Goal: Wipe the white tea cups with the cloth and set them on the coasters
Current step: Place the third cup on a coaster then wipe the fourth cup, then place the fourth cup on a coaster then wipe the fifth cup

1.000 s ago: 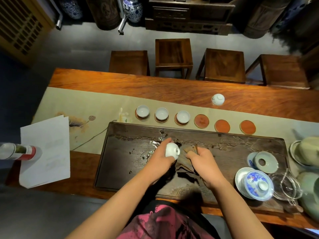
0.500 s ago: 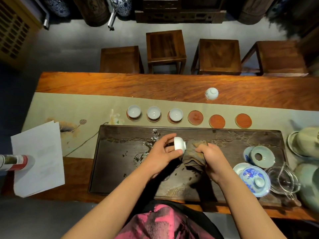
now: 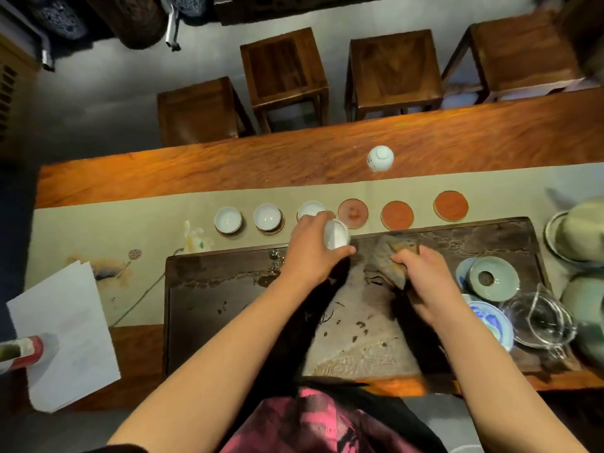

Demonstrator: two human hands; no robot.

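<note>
Left hand (image 3: 313, 253): fingers curled around a white tea cup (image 3: 336, 234), gripping it by its wall with thumb below and fingers above; the cup is tipped on its side, mouth turned toward the right.
Held cup's place: over the far edge of the dark wooden tea tray (image 3: 228, 305), just near-left of the first bare coaster (image 3: 352, 213); whether it touches anything but the hand cannot be told.
Right hand (image 3: 425, 282): closed on a bunched brown cloth (image 3: 392, 256), which rests on the tea tray well apart from the held cup.
Cups already set: three white cups (image 3: 267, 218) stand upright on coasters in a row just beyond the tea tray's far edge; the third is partly hidden behind the left hand.
Bare coasters: three round reddish ones continue that row to the right, beyond the tea tray.
Remaining cup: one white cup (image 3: 380, 158) sits upside down on the wooden table (image 3: 196, 171), farther beyond the tea tray than the coaster row.
Right end of tea tray: a celadon lid (image 3: 493, 277), blue-and-white dishes and a glass pitcher (image 3: 539, 318).
</note>
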